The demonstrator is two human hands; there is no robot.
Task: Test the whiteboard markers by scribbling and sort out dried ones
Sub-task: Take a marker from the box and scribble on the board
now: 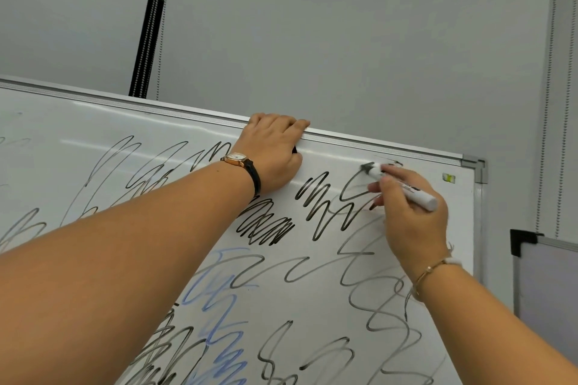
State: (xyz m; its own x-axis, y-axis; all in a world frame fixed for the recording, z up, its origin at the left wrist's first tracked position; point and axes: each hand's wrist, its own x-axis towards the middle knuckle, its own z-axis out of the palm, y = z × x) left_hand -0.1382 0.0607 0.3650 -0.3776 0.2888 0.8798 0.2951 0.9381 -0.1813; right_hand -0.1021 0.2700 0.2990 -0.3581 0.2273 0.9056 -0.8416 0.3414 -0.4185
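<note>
- One marker (pixel 417 196), pinched in right hand (pixel 413 225), tip touching scribbled board (pixel 93 122), far right.
- Over board's top frame (pixel 375 143), left hand (pixel 272 150) curls its fingers (pixel 301 126).

Whiteboard (pixel 312 297): smooth, glossy surface. Frame (pixel 375 142) on the whiteboard's top edge: ribbed metal. Its corner cap (pixel 475 166): grey plastic. Marker (pixel 416 195): smooth white plastic.

left fingers (pixel 298 126) tips hidden behind whiteboard (pixel 78 122) rim; marker (pixel 416 194) tip blurred
</note>
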